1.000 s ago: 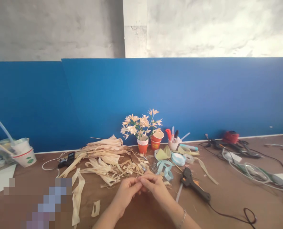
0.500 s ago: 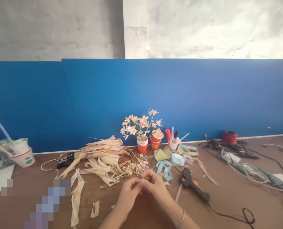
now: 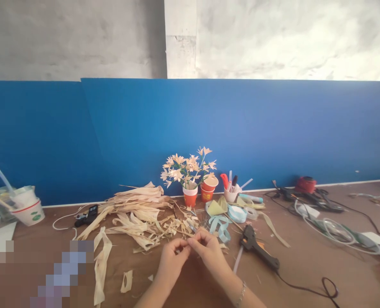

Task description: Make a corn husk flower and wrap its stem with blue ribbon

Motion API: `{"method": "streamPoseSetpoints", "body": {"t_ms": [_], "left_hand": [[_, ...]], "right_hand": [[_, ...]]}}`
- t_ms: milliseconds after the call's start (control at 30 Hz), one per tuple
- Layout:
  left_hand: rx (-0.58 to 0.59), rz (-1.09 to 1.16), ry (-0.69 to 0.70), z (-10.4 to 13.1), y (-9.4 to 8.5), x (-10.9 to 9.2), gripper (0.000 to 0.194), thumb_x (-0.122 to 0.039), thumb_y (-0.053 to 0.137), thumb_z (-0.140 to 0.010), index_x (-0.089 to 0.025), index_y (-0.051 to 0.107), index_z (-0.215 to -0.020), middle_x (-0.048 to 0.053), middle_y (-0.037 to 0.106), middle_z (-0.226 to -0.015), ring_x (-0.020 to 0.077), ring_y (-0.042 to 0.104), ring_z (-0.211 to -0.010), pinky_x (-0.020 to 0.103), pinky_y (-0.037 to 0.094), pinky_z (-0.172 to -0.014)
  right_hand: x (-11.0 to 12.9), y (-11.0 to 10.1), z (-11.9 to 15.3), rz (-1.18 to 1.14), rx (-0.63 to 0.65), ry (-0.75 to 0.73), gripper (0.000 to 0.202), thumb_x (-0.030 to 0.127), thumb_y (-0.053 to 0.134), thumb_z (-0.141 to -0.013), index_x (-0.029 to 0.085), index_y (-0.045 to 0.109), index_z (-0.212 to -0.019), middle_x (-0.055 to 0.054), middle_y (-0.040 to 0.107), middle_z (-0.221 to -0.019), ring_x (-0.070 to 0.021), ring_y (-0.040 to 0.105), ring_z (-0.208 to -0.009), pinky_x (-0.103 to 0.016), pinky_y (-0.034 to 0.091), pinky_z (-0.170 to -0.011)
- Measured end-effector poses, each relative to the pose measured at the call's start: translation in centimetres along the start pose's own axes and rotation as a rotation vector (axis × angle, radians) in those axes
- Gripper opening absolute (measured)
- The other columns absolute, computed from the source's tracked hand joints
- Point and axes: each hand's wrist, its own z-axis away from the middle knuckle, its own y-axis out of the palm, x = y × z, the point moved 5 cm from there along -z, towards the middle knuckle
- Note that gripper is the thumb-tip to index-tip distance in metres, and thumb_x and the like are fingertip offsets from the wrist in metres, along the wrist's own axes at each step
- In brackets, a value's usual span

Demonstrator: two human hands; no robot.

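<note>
- Left forearm [image 3: 157, 288] has shifted a little right since the earlier frame, baring a pale scrap [image 3: 150, 277] beside it on the worktop [image 3: 292, 273].
- Left hand [image 3: 172, 259] and right hand [image 3: 209, 252] meet at near centre, fingers [image 3: 178, 242] bent and tips pressed together; whether something small is pinched there I cannot tell, since it would be hidden.
- Dried corn husks [image 3: 136, 203] lie beyond the hands and to the left, the bundle's long axis running from near left to far right; the left hand is nearer.
- Husk scraps [image 3: 173, 224] lie just past the fingertips, the closest loose material.
- Glue gun [image 3: 262, 252] rests right of the right hand, handle slanting to near right.
- Pale artificial flowers [image 3: 177, 174] stand in stacked red paper cups [image 3: 190, 198] on the far side.
</note>
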Motion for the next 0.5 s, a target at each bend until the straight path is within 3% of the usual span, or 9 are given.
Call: {"method": "streamPoseSetpoints", "body": {"t_ms": [167,333,433,500], "left_hand": [[-0.107,-0.216,0.224,0.5,-0.3,-2.0,0.019,-0.025,0.053,-0.075,-0.019,0.061,-0.059,0.003,0.059,-0.066,0.0194,0.053,-0.072,0.029,0.041,-0.068],[-0.143,-0.295,0.33,1.0,-0.3,-2.5,0.018,-0.023,0.052,-0.077,-0.021,0.063,-0.063,0.004,0.062,-0.072,0.0208,0.055,-0.077,0.031,0.042,-0.073],[-0.157,-0.271,0.325,0.8,-0.5,-2.1,0.017,-0.026,0.054,-0.077,-0.021,0.064,-0.064,0.004,0.062,-0.073,0.0205,0.055,-0.076,0.031,0.043,-0.071],[-0.173,-0.247,0.31,0.6,-0.6,-2.0,0.019,-0.03,0.055,-0.077,-0.021,0.065,-0.065,0.004,0.062,-0.072,0.0205,0.056,-0.075,0.031,0.044,-0.07]], "right_hand": [[0.1,-0.1,0.1,0.05,-0.026,-0.009,0.032,0.036,0.064,-0.071,0.019,0.045,-0.052,0.003,0.043,-0.058,-0.0123,0.041,-0.056,-0.025,0.034,-0.056],[0.1,0.1,0.0,0.094,-0.048,-0.038,0.033,0.039,0.064,-0.072,0.019,0.046,-0.053,0.004,0.043,-0.059,-0.012,0.042,-0.057,-0.024,0.035,-0.057],[0.8,-1.2,-0.9,0.158,-0.033,-0.031,0.033,0.045,0.059,-0.075,0.018,0.053,-0.056,0.002,0.05,-0.06,-0.0133,0.047,-0.059,-0.024,0.037,-0.058],[1.5,-3.3,-1.5,0.318,0.013,0.006,0.03,0.045,0.055,-0.077,0.017,0.061,-0.069,0.0,0.058,-0.065,-0.0154,0.052,-0.063,-0.025,0.038,-0.059]]}}
